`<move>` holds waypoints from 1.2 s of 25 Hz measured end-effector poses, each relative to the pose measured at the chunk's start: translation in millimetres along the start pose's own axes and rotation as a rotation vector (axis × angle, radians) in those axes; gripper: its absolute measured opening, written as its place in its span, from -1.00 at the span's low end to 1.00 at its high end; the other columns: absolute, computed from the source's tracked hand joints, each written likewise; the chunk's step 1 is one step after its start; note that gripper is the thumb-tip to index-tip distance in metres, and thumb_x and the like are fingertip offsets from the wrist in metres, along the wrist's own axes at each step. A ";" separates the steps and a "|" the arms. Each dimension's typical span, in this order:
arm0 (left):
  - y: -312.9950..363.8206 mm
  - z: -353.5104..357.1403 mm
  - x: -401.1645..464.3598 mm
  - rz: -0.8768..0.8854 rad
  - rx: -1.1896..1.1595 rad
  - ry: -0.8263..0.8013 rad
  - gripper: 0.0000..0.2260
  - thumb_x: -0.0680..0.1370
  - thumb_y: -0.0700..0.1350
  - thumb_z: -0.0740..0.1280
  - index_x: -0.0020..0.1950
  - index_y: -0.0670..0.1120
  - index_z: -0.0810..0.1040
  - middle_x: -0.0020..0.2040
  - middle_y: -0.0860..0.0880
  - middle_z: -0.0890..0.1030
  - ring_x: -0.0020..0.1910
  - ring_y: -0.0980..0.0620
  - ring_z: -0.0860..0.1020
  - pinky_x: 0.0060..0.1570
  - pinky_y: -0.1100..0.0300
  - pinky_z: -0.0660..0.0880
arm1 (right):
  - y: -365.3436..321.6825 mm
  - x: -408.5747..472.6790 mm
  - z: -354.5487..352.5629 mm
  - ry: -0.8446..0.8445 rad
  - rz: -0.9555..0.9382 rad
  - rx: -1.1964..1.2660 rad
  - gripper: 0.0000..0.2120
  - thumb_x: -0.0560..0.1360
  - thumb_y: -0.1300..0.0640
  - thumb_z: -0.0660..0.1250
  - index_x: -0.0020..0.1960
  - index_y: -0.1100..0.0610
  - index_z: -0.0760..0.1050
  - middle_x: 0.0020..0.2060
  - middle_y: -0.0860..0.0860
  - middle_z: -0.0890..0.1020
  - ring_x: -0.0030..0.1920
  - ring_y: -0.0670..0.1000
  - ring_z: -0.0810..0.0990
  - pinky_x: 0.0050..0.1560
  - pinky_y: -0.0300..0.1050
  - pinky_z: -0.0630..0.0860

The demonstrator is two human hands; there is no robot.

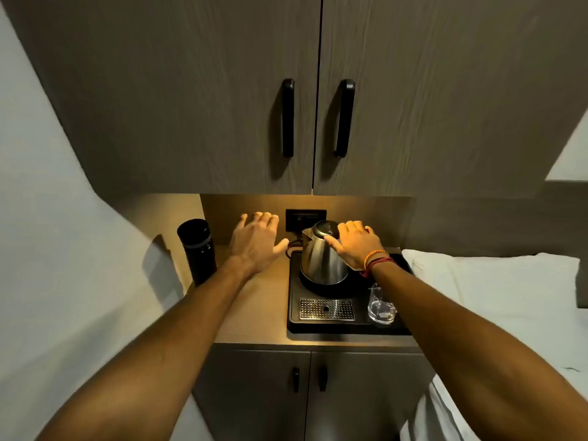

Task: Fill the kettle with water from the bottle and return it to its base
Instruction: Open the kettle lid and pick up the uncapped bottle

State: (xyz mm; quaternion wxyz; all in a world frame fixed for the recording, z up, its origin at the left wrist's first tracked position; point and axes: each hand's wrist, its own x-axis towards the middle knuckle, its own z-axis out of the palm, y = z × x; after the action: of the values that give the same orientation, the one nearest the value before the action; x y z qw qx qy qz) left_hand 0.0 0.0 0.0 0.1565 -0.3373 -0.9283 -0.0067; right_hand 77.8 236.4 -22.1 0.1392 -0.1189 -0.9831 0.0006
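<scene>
A steel kettle (319, 259) with a black lid stands upright on its round black base (318, 286), at the back of a black tray (296, 313). My right hand (356, 243) hovers over the kettle's right side where the handle is, fingers spread, thumb touching the lid edge; the handle is hidden under it. A black bottle (197, 249) with its cap on stands at the counter's left end. My left hand (256, 240) is open, palm down, above the counter between bottle and kettle, holding nothing.
An empty glass (381, 308) stands at the tray's front right, beside a metal drip grille (327, 309). A wall socket (306, 219) with the kettle's cord sits behind. Upper cabinet doors (222, 106) hang low above the counter. White bedding (496, 297) lies on the right.
</scene>
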 end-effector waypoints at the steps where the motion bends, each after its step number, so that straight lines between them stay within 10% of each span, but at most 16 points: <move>1: -7.0 3.6 9.0 -0.056 0.021 -0.029 -0.39 0.62 0.25 0.14 0.55 -0.10 0.31 0.50 -0.12 0.42 0.49 -0.11 0.36 0.49 -0.19 0.22 | 7.2 14.3 6.1 -0.032 0.045 0.031 -0.38 0.49 -0.32 -0.08 0.14 0.13 0.45 0.14 0.14 0.57 0.20 0.15 0.49 0.25 0.15 0.41; 6: -56.9 25.2 28.5 -0.336 0.145 -0.114 -0.45 0.61 0.24 0.15 0.46 -0.10 0.37 0.42 -0.14 0.44 0.45 -0.18 0.35 0.45 -0.35 0.17 | 30.3 82.0 41.6 -0.229 0.190 0.097 -0.29 0.45 -0.37 0.00 0.37 0.11 0.33 0.38 0.20 0.41 0.41 0.28 0.31 0.38 0.42 0.15; 14: -102.4 35.6 35.7 -0.689 0.104 -0.286 -0.35 0.57 0.30 0.20 0.53 -0.07 0.25 0.54 -0.21 0.27 0.52 -0.34 0.21 0.35 -0.41 0.31 | 42.4 108.1 64.3 -0.336 0.186 0.210 -0.26 0.39 -0.40 0.03 0.35 0.09 0.30 0.28 0.22 0.51 0.28 0.29 0.44 0.25 0.28 0.33; 30: -134.7 48.1 32.4 -0.713 0.077 -0.253 -0.34 0.56 0.24 0.31 0.50 -0.11 0.24 0.46 -0.29 0.31 0.42 -0.34 0.35 0.09 -0.16 0.57 | 71.2 92.7 74.4 -0.275 0.545 0.837 -0.54 0.60 0.06 -0.06 0.32 0.30 0.38 0.45 0.27 0.33 0.47 0.25 0.23 0.50 0.11 0.09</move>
State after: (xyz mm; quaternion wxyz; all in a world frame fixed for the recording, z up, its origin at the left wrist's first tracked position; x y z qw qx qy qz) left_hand -121.9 -78.2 -23.6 0.0412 0.0148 -0.9989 0.0160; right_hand -12.4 329.6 -70.7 0.0390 -0.3035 -0.8412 0.4458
